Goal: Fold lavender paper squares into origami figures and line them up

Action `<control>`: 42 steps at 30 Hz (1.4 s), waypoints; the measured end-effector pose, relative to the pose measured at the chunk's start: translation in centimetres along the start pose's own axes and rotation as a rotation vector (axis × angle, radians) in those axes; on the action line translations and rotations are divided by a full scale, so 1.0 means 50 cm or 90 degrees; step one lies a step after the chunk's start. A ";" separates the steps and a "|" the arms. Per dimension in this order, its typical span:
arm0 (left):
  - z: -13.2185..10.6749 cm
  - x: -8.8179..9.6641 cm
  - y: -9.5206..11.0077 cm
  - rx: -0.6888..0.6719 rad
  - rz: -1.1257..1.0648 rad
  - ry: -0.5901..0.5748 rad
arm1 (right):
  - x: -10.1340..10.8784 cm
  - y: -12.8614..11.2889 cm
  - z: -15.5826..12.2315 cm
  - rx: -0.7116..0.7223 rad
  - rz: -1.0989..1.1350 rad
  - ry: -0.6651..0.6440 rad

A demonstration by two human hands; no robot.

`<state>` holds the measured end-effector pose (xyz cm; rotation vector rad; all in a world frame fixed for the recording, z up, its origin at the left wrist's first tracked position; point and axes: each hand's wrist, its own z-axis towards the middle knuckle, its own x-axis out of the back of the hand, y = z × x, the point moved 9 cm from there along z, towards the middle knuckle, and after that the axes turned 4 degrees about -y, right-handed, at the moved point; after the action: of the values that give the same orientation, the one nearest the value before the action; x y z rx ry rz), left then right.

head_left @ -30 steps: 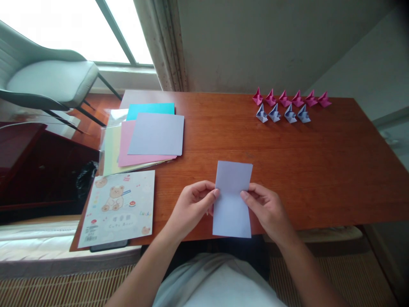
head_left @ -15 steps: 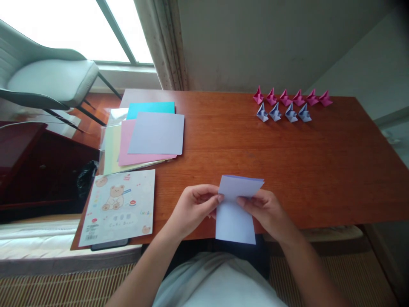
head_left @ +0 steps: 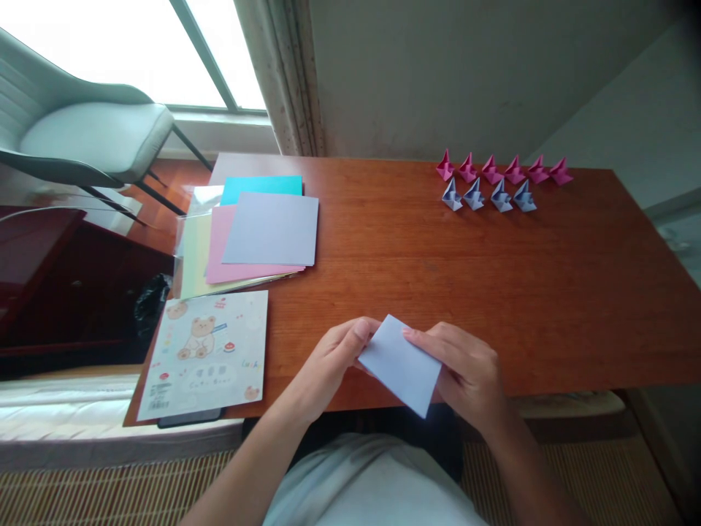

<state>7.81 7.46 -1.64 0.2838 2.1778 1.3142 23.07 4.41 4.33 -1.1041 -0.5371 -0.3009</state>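
Note:
A folded sheet of pale lavender paper (head_left: pixel 402 365) is held tilted above the table's front edge, between both hands. My left hand (head_left: pixel 345 351) grips its left corner, thumb on top and fingers partly hidden. My right hand (head_left: pixel 465 365) pinches it from the right, with the thumb lying along the upper edge and the other fingers behind. Toward the far right stand folded paper figures in two rows: several pink ones (head_left: pixel 491 171) at the back and several lavender ones (head_left: pixel 501 197) in front.
On the wooden table (head_left: pixel 372 248), lavender sheets (head_left: pixel 271 230) lie over pink, yellow and turquoise ones at the left. Nearer me is a pad with a bear picture (head_left: pixel 202 358), over a dark flat object (head_left: pixel 189 419). A chair (head_left: pixel 98 139) stands beyond, by the window.
The upright oblong of lavender paper is now a smaller, shorter piece turned at a slant. My right hand has shifted its thumb to the upper edge. The view has moved slightly.

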 end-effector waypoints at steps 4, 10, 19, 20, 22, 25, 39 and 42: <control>0.002 -0.015 0.002 0.013 0.017 -0.026 | 0.000 -0.026 -0.002 0.089 -0.112 -0.017; 0.006 0.010 0.004 -0.058 0.082 0.059 | -0.008 0.020 -0.009 -0.055 -0.013 -0.087; -0.011 -0.039 0.056 -0.213 0.547 0.055 | -0.035 0.044 0.007 -0.230 0.153 -0.091; -0.011 -0.044 0.056 -0.218 0.554 0.050 | -0.038 0.043 0.012 -0.233 0.152 -0.087; -0.010 -0.042 0.057 -0.221 0.549 0.066 | -0.042 0.043 0.017 -0.236 0.155 -0.077; -0.011 -0.028 0.054 -0.218 0.486 0.104 | -0.042 0.055 0.011 -0.261 0.196 -0.057; -0.010 0.008 -0.013 -0.106 -0.015 0.202 | -0.050 0.082 -0.023 -0.368 0.392 0.059; -0.012 0.011 -0.010 -0.111 -0.006 0.210 | -0.049 0.081 -0.023 -0.376 0.390 0.057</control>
<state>7.08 7.00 -2.03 -0.0147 2.3031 1.6280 23.31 5.04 -0.51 -1.7546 -0.0001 0.0404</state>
